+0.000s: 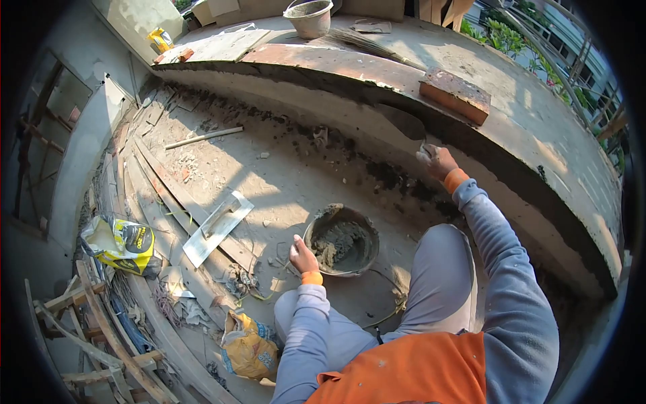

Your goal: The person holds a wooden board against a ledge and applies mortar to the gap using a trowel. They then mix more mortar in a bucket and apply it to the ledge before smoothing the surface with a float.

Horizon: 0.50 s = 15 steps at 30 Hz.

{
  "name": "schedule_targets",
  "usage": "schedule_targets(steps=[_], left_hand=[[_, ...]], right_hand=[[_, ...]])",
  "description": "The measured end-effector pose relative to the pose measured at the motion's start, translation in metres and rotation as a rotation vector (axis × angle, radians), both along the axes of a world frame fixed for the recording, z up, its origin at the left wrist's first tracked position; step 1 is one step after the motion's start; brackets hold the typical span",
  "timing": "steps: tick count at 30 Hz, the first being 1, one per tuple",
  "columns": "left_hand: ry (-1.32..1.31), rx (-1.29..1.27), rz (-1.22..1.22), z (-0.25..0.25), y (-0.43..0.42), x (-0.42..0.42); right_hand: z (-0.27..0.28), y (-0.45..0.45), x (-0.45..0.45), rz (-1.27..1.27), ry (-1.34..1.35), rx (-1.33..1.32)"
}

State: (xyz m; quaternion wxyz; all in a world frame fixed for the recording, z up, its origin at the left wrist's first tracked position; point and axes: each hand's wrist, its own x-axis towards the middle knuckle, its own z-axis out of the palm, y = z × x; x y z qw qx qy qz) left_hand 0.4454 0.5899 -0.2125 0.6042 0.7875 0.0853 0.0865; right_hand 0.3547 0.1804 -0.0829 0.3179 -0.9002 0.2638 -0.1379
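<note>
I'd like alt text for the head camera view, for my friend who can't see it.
Someone's right hand holds a trowel at the side of a low curved ledge, while the left hand is at the rim of a bucket containing gray mortar. A flat-bladed float lies across boards, and a brick sits on the ledge.

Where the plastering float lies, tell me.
In the head view, the plastering float lies left of centre, partly across a plank, left of the left hand.

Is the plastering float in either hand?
No, the plastering float lies on wooden planks, apart from the left hand and right hand.
</note>
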Motion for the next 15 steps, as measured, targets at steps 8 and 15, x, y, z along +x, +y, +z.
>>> schedule_targets(steps=[8, 15], left_hand=[[0.001, -0.016, 0.010, 0.006, -0.005, -0.004], [0.086, -0.034, -0.093, 0.015, -0.006, -0.003]], right_hand=[[-0.033, -0.012, -0.076, -0.279, 0.453, 0.067], [0.029, 0.039, -0.098, 0.257, 0.323, -0.332]])
